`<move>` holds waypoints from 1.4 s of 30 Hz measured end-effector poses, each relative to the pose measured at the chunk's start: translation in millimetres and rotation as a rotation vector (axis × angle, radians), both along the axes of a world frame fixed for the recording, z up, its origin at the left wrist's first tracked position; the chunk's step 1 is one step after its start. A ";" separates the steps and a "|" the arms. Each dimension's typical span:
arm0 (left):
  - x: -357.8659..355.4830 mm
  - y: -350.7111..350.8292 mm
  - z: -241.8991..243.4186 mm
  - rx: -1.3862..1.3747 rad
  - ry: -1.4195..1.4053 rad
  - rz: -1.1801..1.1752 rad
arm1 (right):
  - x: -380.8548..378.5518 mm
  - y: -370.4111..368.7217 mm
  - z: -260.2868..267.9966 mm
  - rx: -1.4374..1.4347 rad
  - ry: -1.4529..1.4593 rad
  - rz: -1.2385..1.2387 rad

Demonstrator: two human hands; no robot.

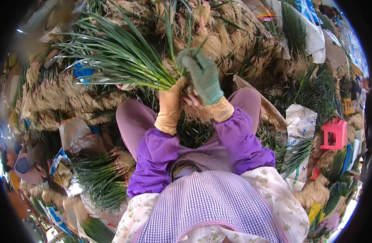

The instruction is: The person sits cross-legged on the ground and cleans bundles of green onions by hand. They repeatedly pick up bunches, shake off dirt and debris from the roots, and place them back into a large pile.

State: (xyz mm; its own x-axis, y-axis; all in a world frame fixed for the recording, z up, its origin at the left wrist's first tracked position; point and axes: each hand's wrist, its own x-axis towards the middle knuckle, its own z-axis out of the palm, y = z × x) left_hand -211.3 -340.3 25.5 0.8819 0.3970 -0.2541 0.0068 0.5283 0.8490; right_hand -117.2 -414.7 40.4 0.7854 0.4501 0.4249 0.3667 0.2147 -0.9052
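Observation:
My left hand (171,103), in a tan rubber glove, grips a bunch of long-leaved green allium plants (143,62) at the base of the stems. The leaves fan out to the left. Pinkish bulb ends (190,98) and pale stringy roots (198,114) show below and to the right of that hand. My right hand (204,77) wears a green knitted glove over a tan one. Its fingers are curled against the stem base, close to my left fingertips. A few leaves rise beside it, but its fingers hide whether it pinches one.
Heaped plants with tan roots (234,39) rise in front of my knees. A tied pile (100,176) lies at left, near a crumpled sack (78,136). At right are a printed white sack (300,121) and a pink plastic stool (334,133). Another person (29,165) is at far left.

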 end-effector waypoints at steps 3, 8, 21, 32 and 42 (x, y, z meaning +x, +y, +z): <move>-3.7 -7.7 12.5 0.076 0.034 -0.049 | 2.8 18.5 3.4 -0.016 0.446 0.101; -18.6 -2.3 0.4 -0.169 0.040 -0.136 | 72.3 -4.9 -2.2 0.404 0.761 0.326; -30.6 40.1 135.9 -0.250 -0.830 0.076 | 181.2 39.0 73.1 -1.355 -0.322 -0.407; 58.3 74.1 45.4 -0.418 -0.477 -0.309 | 92.7 -47.9 47.3 0.053 0.332 0.346; 60.3 51.0 15.1 -0.383 -0.267 -0.246 | 43.3 -81.3 32.9 -0.178 0.573 0.630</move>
